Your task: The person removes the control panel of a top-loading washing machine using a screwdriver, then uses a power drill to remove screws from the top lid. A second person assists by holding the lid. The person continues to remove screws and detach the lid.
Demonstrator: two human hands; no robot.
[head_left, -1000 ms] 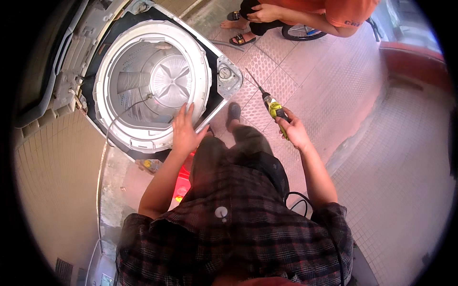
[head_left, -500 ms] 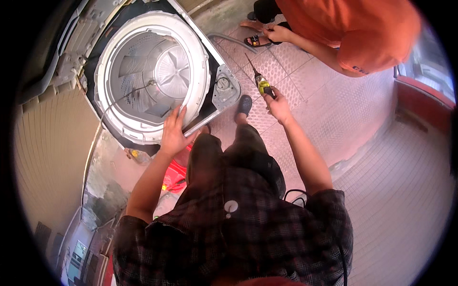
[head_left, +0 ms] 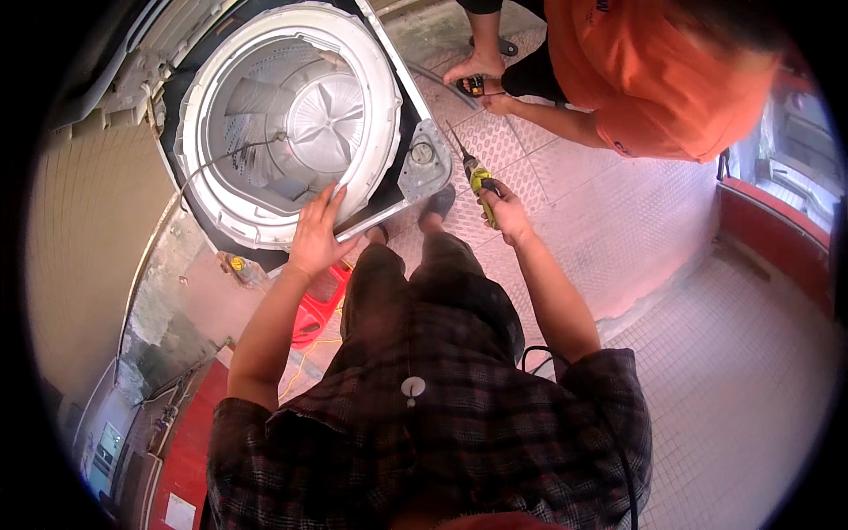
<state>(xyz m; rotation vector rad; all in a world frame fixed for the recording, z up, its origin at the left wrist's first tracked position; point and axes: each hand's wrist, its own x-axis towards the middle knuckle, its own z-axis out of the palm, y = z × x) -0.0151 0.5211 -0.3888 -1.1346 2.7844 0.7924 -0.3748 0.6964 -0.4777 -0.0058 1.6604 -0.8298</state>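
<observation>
A top-loading washing machine with its top off stands at the upper left, its white tub ring (head_left: pixel 208 212) around a metal drum with a star-shaped agitator (head_left: pixel 329 124). My left hand (head_left: pixel 318 234) lies flat on the tub's near rim and the metal cabinet edge, fingers stretched out. In my right hand (head_left: pixel 508 214) is a yellow-green and black drill (head_left: pixel 481 181), gripped by its body. Its long thin bit points up and left, beside the machine's grey corner plate (head_left: pixel 427 157), apart from it. A thin hose (head_left: pixel 231 155) runs across the tub opening.
A person in an orange shirt (head_left: pixel 654 84) crouches at the upper right, one hand (head_left: pixel 500 102) by a dark object with orange marks. A red plastic stool or basket (head_left: pixel 318 305) is left of my legs. Pinkish tiles (head_left: pixel 574 168) cover the floor; a yellow cord lies there.
The view has shifted slightly. My right hand and the drill have moved a little lower and left in the picture. The crouching person has shifted, with an arm now reaching down.
</observation>
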